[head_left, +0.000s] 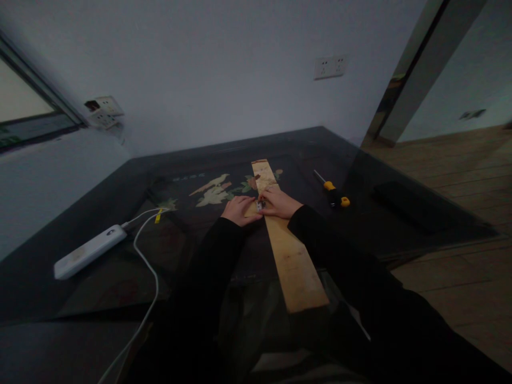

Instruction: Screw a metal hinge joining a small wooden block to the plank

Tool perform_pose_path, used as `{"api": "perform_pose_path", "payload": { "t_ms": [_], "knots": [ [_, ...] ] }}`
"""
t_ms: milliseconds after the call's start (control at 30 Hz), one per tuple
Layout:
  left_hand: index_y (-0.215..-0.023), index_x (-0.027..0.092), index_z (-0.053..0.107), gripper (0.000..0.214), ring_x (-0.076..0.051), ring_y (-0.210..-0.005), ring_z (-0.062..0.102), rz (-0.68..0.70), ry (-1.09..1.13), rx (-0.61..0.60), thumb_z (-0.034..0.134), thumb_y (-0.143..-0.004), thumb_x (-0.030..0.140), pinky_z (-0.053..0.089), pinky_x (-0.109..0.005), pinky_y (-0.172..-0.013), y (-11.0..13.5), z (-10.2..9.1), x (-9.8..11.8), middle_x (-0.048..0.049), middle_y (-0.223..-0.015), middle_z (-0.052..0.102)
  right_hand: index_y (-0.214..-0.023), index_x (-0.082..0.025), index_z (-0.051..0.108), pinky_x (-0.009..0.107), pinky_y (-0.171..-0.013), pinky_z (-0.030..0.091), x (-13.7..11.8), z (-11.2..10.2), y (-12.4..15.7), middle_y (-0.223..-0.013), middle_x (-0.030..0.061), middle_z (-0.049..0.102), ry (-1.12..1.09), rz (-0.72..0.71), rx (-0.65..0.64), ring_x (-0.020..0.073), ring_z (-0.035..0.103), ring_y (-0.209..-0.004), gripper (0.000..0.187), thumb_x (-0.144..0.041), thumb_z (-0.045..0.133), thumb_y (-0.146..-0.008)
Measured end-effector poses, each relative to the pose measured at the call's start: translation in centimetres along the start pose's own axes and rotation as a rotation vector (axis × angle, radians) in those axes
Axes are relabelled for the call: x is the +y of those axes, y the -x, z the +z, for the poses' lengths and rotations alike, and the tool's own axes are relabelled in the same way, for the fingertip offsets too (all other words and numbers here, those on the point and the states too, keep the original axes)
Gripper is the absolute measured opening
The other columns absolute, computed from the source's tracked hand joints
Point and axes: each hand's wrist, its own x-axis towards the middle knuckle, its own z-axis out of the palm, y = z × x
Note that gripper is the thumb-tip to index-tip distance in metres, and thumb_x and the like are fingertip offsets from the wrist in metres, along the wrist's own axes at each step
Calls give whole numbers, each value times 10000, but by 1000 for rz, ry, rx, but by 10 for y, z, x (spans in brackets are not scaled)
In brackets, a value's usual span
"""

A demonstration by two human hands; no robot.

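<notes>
dark table (344,154) | small metal piece (260,205) at left edge of wooden board (294,261), pinched in right hand (280,204) | left hand (239,210) alongside, grip too unclear to judge | fastening unconfirmed | screwdriver (331,188) lying right, out of hand

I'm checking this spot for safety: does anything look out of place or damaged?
Yes: the sockets at upper left sit crooked beside a dark patch, possibly damage, though too blurred to tell. The wooden board also juts past the near edge of the table.
</notes>
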Motion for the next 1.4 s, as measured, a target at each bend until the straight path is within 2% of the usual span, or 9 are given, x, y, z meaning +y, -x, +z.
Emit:
{"api": "perform_pose_path", "payload": {
  "t_ms": [333,733,1100,1400],
  "knots": [
    [-1240,205,555,643,-290,-1094,539,31,-7,8,676,-698,530,441,-436,-911,-1,2,-3,-123,-1186,599,-1010,-134,580,376,-927,407,2,1,-1,-1042,125,550,-30,21,-24,241,511,-1014,356,-396,631,-775],
    [-1232,165,555,661,-277,-1096,544,64,38,10,688,-691,521,426,-417,-951,-2,1,-3,-130,-1168,611,-1016,-136,585,374,-936,395,3,1,-3,-1039,119,513,-76,133,-69,250,488,-1043,376,-373,656,-734],
    [-1217,166,570,652,-284,-1088,552,48,81,5,673,-696,544,425,-431,-948,-3,3,-5,-131,-1157,616,-993,-138,595,357,-886,399,9,7,-4,-1006,109,537,-37,56,-20,241,498,-987,377,-420,637,-747],
    [-1225,139,566,648,-271,-1094,559,42,84,-59,645,-724,544,425,-411,-961,-2,5,-5,-140,-1185,605,-965,-136,608,337,-846,388,13,9,-4,-941,93,545,-71,35,-8,227,500,-938,362,-425,640,-750]
  ]
}}
